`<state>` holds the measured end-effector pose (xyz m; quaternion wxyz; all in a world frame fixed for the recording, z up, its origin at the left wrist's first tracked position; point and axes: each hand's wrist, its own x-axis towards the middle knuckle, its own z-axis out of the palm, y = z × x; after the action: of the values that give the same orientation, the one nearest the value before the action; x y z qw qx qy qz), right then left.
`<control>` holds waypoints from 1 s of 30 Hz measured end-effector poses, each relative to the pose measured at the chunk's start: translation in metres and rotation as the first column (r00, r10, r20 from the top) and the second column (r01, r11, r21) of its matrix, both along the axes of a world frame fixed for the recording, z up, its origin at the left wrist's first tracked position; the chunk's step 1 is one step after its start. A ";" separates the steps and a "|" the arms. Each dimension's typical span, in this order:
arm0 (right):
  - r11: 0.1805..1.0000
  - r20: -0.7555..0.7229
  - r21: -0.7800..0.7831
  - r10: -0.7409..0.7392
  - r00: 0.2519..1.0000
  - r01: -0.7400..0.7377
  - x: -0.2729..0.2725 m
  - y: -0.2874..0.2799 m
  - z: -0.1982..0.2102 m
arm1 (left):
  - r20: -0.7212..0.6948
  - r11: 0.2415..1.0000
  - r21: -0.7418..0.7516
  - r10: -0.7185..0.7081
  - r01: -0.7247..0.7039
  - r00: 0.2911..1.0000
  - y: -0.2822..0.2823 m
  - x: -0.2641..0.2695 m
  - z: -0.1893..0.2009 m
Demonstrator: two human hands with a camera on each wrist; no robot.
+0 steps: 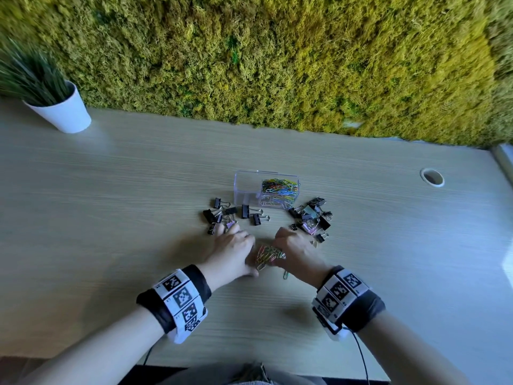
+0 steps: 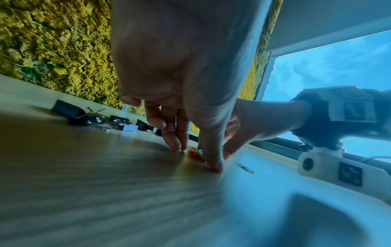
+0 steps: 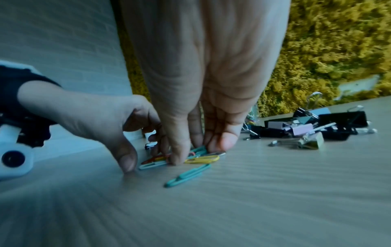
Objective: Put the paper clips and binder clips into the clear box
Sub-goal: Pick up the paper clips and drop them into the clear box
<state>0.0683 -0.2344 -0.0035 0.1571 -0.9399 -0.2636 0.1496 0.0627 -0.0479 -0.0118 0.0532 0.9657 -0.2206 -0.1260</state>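
A small heap of coloured paper clips (image 1: 267, 255) lies on the table between my two hands. My left hand (image 1: 241, 251) stands at its left side, with fingertips (image 2: 175, 147) and thumb touching the wood. My right hand (image 1: 281, 250) bends over the heap, its thumb and fingers (image 3: 221, 142) pinching clips (image 3: 201, 159). One teal clip (image 3: 187, 175) lies loose just in front. The clear box (image 1: 244, 190) stands beyond, its right half holding coloured clips (image 1: 280, 188). Black and pink binder clips lie in a left group (image 1: 222, 215) and a right group (image 1: 312, 218).
The wooden table (image 1: 111, 218) meets a moss wall at the back. A white plant pot (image 1: 62, 112) stands far left, and a cable hole (image 1: 432, 177) is at the far right. Both wrists wear bands with printed markers.
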 end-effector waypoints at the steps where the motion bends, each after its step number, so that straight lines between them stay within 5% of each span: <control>1: 1.000 0.013 -0.016 -0.003 1.000 0.003 0.002 0.001 -0.002 | 0.009 1.000 -0.012 0.000 0.000 1.000 -0.002 0.000 -0.001; 7: 0.997 0.114 -0.054 -0.045 0.992 0.052 0.003 0.002 -0.008 | 0.062 0.996 -0.086 0.021 -0.015 0.998 -0.006 0.007 -0.001; 15: 0.969 0.054 0.206 -0.152 0.987 0.138 0.001 -0.014 -0.005 | 0.093 0.993 -0.075 0.097 -0.090 0.991 -0.016 0.005 -0.003; 30: 0.951 0.051 0.169 -0.272 0.961 0.260 0.000 -0.032 -0.002 | 0.020 0.975 -0.219 -0.022 0.026 1.000 -0.023 0.026 -0.002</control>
<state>0.0681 -0.2663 -0.0052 0.2413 -0.9560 -0.1515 0.0706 0.0888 -0.0708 -0.0143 0.1557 0.9523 -0.2453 -0.0930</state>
